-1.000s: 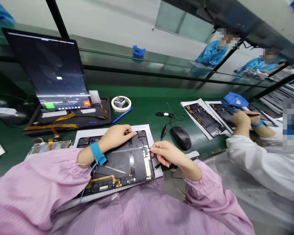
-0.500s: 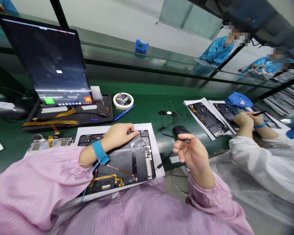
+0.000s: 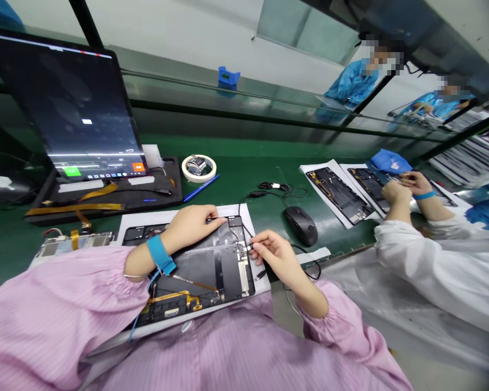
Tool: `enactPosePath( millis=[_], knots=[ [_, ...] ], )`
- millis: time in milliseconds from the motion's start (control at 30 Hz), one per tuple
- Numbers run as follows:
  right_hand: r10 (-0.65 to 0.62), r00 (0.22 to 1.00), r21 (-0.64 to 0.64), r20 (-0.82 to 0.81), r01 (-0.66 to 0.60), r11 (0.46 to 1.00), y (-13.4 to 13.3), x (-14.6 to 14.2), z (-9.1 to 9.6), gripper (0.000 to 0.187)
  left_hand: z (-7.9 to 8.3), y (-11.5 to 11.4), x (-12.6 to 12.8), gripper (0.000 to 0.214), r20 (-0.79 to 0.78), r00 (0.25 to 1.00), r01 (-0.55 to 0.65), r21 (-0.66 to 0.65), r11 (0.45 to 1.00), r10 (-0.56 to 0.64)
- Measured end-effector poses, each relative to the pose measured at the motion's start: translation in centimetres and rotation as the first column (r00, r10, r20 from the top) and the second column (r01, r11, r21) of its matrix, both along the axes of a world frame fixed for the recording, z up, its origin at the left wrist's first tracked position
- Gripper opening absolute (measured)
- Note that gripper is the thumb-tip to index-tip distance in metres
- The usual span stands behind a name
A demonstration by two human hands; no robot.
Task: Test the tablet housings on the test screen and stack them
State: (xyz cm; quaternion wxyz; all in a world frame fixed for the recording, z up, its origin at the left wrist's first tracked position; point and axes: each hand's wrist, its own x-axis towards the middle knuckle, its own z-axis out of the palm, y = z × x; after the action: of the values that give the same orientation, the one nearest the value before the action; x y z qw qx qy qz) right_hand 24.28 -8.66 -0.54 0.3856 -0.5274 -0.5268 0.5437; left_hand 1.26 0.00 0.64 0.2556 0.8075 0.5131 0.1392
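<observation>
An opened tablet [image 3: 199, 269] lies on white paper with its black inner parts, orange flex strips and a small board showing. My left hand [image 3: 189, 225], wearing a blue wrist strap [image 3: 161, 254], is at the tablet's top edge. Its thumb lies along that edge and its fingers curl over it. At the tablet's right edge my right hand [image 3: 273, 252] pinches the end of a thin black cable [image 3: 246, 228] beside the small board. Whether the plug sits in a port is hidden by the fingers. A second black plug [image 3: 261, 275] lies just below this hand.
A black mouse [image 3: 300, 225] sits to the right, near a coiled cable [image 3: 275, 186]. Behind are a tape roll [image 3: 188, 172], a blue pen [image 3: 201, 188] and a lit upright screen [image 3: 73, 98]. Another person's hands [image 3: 399, 191] work over more opened tablets [image 3: 338, 193].
My right hand has moved left from beside the mouse to the tablet's right edge and closed on the cable. My left hand keeps its place on the tablet.
</observation>
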Motion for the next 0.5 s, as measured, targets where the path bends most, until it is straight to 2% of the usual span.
enactPosePath(
  millis=[200,233,300,333,400,500],
  knots=[
    [-0.056,0.998,0.024,0.007,0.055,0.998,-0.9,-0.4,-0.6,0.023,-0.1,0.1,0.0,0.037,0.011,1.000,-0.002,-0.001,1.000,0.002],
    [-0.043,0.997,0.040,0.060,0.041,0.998,-1.0,-0.4,-0.5,0.021,-0.1,0.1,0.0,0.037,0.014,1.000,-0.005,-0.003,1.000,0.005],
    [0.000,0.964,0.114,0.265,-0.031,0.993,-1.2,-0.5,-0.2,0.015,-0.1,0.1,0.0,0.037,0.017,1.000,-0.009,-0.005,1.000,0.009],
    [0.016,0.917,0.166,0.398,-0.089,0.982,-1.3,-0.6,0.1,0.013,-0.1,0.1,0.0,0.036,0.019,1.000,-0.012,-0.003,1.000,0.012],
    [-0.002,0.772,0.268,0.636,-0.219,0.938,-1.5,-0.8,0.6,0.017,-0.1,0.1,0.1,0.037,0.024,1.000,-0.015,0.004,1.000,0.015],
    [-0.066,0.595,0.344,0.801,-0.366,0.865,-1.7,-1.3,1.0,0.036,-0.1,0.0,0.1,0.037,0.035,0.999,-0.014,0.013,1.000,0.013]
  ],
)
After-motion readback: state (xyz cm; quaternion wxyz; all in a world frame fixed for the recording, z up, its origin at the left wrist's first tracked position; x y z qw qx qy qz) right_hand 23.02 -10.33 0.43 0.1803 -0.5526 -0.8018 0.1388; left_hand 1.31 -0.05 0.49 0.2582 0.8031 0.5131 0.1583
